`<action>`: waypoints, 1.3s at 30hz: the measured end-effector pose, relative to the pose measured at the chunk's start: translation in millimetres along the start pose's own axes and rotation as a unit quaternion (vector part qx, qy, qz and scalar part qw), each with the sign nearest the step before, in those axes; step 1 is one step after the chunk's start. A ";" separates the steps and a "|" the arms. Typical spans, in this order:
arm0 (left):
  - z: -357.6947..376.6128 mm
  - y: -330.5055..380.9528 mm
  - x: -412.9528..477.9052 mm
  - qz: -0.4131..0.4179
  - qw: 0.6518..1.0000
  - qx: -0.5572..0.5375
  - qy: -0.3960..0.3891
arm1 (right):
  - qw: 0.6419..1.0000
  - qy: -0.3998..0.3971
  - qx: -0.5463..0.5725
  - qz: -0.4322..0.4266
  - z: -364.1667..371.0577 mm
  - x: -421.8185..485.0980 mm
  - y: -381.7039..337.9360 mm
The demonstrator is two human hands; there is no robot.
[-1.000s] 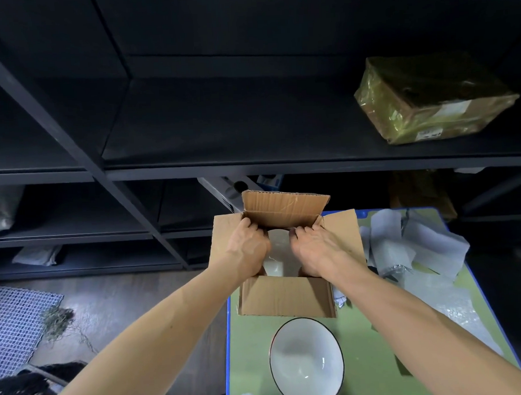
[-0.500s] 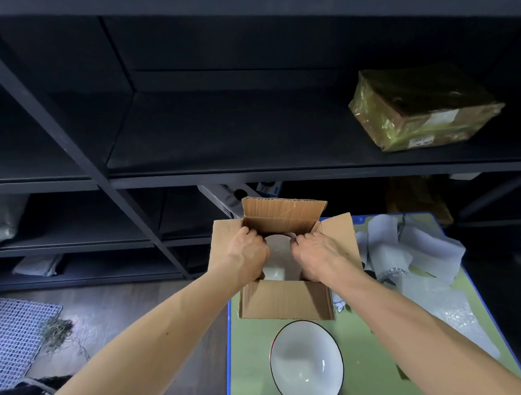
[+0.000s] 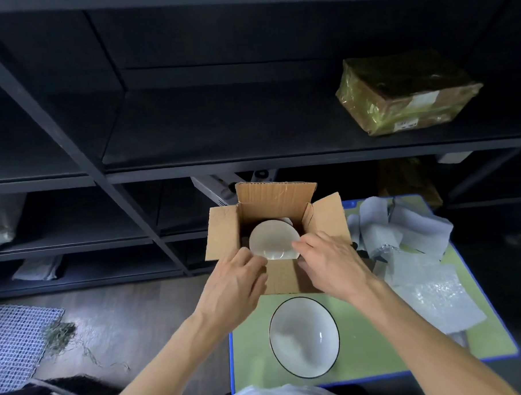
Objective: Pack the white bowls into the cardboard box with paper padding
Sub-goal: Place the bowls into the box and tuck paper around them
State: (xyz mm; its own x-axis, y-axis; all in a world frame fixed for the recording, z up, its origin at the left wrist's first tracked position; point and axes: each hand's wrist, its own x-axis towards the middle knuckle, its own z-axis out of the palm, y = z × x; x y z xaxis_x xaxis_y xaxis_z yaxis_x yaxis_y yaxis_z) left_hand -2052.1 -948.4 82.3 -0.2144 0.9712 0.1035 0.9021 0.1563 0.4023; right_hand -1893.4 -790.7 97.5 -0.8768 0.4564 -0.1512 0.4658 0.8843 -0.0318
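Hands meet over the near rim of the open cardboard box [image 3: 223,233], which stands at the far left corner of a green table [image 3: 367,339] with all four flaps turned outward. Inside the box one white bowl [image 3: 273,240] stands tilted on its edge, its pale underside facing the person. The left hand [image 3: 236,285] sits at the box's near left corner with its fingers [image 3: 254,261] loosely bent, the tips right at the bowl's lower edge; whether they grip anything cannot be told. The right hand [image 3: 329,261] lies over the box's near right corner, fingers relaxed and slightly spread, with the forefinger tip touching the bowl's right edge and nothing held. A second white bowl [image 3: 304,337] with a thin dark rim rests upright on the table just in front of the box, apart from both hands. Crumpled white paper padding [image 3: 404,230] lies to the right of the box, and a sheet of bubble wrap [image 3: 436,297] lies right of the box and nearer the person. Behind and above the box runs dark shelving [image 3: 250,129], carrying a film-wrapped parcel [image 3: 407,92] off to the right.
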 end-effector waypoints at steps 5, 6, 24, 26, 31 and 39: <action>14.0 16.9 -24.5 -0.037 0.996 -0.074 0.025 | 0.997 0.033 0.066 0.010 6.5 -38.2 -6.1; 16.8 20.1 -27.9 -0.037 0.996 -0.079 0.024 | 0.996 0.040 0.083 0.013 7.6 -45.3 -8.0; 64.1 53.1 -43.1 -0.099 0.982 0.074 -0.140 | 0.974 0.013 0.166 0.155 63.9 -111.9 -5.4; 67.5 52.9 -41.2 -0.115 0.981 0.056 -0.147 | 0.971 -0.003 0.177 0.163 70.3 -113.5 -2.6; 71.7 46.6 -36.1 -0.141 0.980 0.003 -0.140 | 0.965 -0.010 0.196 0.174 81.1 -117.0 7.7; 65.3 48.5 -35.6 -0.163 0.973 -0.059 -0.155 | 0.954 -0.031 0.212 0.212 86.3 -119.0 35.6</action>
State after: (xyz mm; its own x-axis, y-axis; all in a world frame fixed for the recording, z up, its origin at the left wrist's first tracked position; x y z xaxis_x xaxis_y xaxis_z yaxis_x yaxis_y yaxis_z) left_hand -1976.3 -963.6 38.7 -0.3421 0.8841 -0.3184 0.7518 0.4608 0.4718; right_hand -1762.2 -822.1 29.1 -0.5964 0.7458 -0.2968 0.7947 0.4965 -0.3493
